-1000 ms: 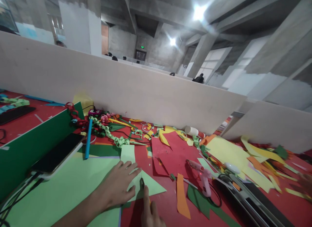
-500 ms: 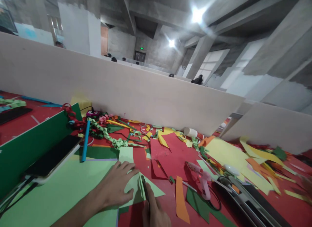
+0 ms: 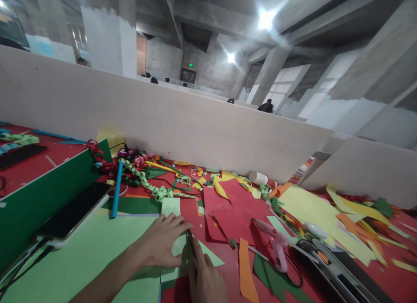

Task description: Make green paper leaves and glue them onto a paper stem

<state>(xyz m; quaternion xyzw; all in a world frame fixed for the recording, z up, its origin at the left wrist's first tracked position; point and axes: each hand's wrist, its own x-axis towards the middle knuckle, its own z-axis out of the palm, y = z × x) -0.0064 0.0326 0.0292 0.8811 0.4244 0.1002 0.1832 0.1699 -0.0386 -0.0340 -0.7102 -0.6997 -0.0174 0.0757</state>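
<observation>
Right hand: my right hand point(image 3: 205, 279) sits nearest me, fingers curled narrow around a thin dark tool point(image 3: 192, 246), likely a blade or pencil; I can't tell which. Its tip rests on the paper.
Left hand: my left hand point(image 3: 161, 246) lies flat just left of the tool, fingers spread wide, pressing the paper down; it grips nothing.
Paper: a light green piece point(image 3: 192, 253) with a pointed right corner lies under both hands on the red table point(image 3: 224, 277).
Handling: I judge it light, thin and floppy, apt to slide on the table and easy to crease or tear. Best pinned flat with the palm near the tool line, or lifted by an edge.
Left of the paper: a large green sheet point(image 3: 87, 259), then a phone point(image 3: 73, 212) on a dark green board point(image 3: 39, 199).
Right of the paper: an orange strip point(image 3: 246, 272), a pink glue gun point(image 3: 276, 242), yellow sheets point(image 3: 309, 207).
Beyond the paper: red card point(image 3: 231, 207), a blue tube point(image 3: 116, 190), a green paper chain point(image 3: 146, 183), then the partition point(image 3: 163, 120).
</observation>
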